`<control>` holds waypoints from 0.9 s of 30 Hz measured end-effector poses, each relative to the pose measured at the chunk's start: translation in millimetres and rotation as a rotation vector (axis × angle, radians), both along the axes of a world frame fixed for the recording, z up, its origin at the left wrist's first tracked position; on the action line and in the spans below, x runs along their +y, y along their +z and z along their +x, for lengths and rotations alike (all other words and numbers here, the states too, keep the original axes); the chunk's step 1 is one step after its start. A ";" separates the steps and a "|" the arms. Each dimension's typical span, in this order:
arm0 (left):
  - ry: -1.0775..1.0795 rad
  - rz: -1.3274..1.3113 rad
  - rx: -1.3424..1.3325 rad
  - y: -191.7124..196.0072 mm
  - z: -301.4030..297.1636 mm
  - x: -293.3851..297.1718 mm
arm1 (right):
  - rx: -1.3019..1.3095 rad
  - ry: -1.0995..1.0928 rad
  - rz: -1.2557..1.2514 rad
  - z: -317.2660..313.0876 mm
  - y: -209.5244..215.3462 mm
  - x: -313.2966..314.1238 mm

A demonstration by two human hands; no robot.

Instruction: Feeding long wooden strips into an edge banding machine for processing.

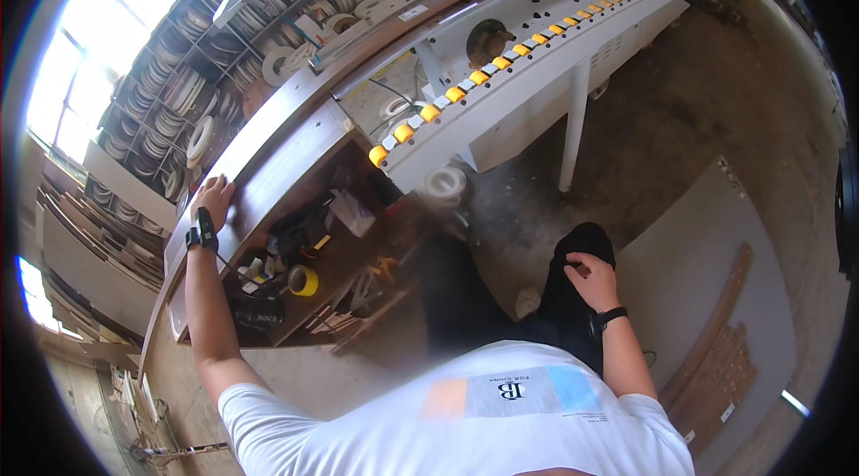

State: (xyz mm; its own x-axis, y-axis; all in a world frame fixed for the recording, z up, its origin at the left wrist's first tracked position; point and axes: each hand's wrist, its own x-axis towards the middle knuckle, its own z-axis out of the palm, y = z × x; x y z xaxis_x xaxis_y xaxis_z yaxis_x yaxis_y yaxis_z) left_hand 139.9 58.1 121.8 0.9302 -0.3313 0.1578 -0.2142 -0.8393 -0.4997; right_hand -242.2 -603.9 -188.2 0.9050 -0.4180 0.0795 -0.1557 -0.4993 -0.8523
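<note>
My left hand (213, 200), with a black device on its wrist, lies on a long brown board (268, 125). The board runs along the top of a wooden bench (302, 154). Its fingers are stretched over the surface, pointing away from me, and grasp nothing that I can see. My right hand (592, 281) rests on my right thigh, near the knee of my black trousers (588, 242). Its fingers are loosely bent and apart, with nothing visible in them. A dark band circles the right wrist.
Under the bench top, a shelf holds a yellow tape roll (302, 280) and several tools. Yellow rollers (455, 95) line a grey machine rail ahead. Edging coils (170, 123) fill a rack at left. A grey panel (680, 270) bearing brown strips (716, 378) stands at right.
</note>
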 end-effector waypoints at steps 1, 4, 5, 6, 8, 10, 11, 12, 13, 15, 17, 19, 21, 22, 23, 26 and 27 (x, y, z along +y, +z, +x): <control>-0.087 0.178 -0.013 -0.5 8.6 -2.1 | 0.037 0.016 0.029 2.6 -9.3 -1.4; -0.084 -0.146 -0.124 -11.1 16.3 -85.7 | 0.062 0.015 0.117 8.2 -36.9 -11.8; -0.108 -0.133 -0.141 -9.5 24.0 -103.6 | 0.040 0.009 0.186 12.6 -44.8 -13.3; -0.181 -0.154 -0.145 -11.9 35.7 -122.1 | 0.044 0.017 0.185 16.5 -51.1 -15.5; -0.316 -0.180 -0.136 -13.8 62.4 -180.2 | 0.068 -0.100 0.407 17.2 -57.5 -24.4; -0.420 -0.196 -0.155 -13.3 85.5 -235.5 | 0.098 -0.121 0.420 18.2 -55.0 -27.5; -0.478 -0.212 -0.183 -16.2 99.3 -258.0 | 0.129 -0.139 0.435 18.8 -53.6 -28.2; -0.505 -0.221 -0.193 -18.4 113.1 -279.6 | 0.130 -0.143 0.431 18.6 -54.1 -29.2; -0.531 -0.227 -0.203 -19.7 122.9 -297.3 | 0.130 -0.154 0.437 17.6 -55.4 -29.2; -0.448 -0.176 -0.181 -11.7 127.4 -329.5 | 0.135 -0.169 0.439 14.2 -55.0 -28.6; -0.406 -0.089 -0.179 -9.5 137.8 -340.4 | 0.132 -0.198 0.465 12.0 -52.0 -27.4; -0.398 -0.131 -0.172 -7.4 144.3 -343.8 | 0.137 -0.201 0.474 12.9 -53.3 -30.5; -0.375 -0.176 -0.169 -8.4 148.9 -349.2 | 0.136 -0.244 0.552 14.7 -50.2 -32.0; -0.353 -0.176 -0.170 -8.4 148.0 -353.0 | 0.142 -0.237 0.556 17.6 -48.2 -32.2; -0.331 -0.175 -0.171 -8.3 147.8 -355.5 | 0.169 -0.254 0.558 20.8 -45.9 -32.2; -0.317 -0.194 -0.161 -8.0 149.2 -361.8 | 0.219 -0.263 0.555 28.9 -45.3 -32.5; -0.306 -0.212 -0.160 -7.3 149.4 -363.7 | 0.233 -0.262 0.546 30.9 -46.2 -32.7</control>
State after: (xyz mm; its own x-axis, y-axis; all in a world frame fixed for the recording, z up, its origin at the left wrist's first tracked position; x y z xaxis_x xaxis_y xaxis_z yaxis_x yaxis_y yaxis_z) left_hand 289.2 -305.6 114.6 0.7516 -0.5338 0.3875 -0.4036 -0.8368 -0.3699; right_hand -211.3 -636.6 -234.3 0.7355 -0.5517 -0.3932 -0.4252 0.0760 -0.9019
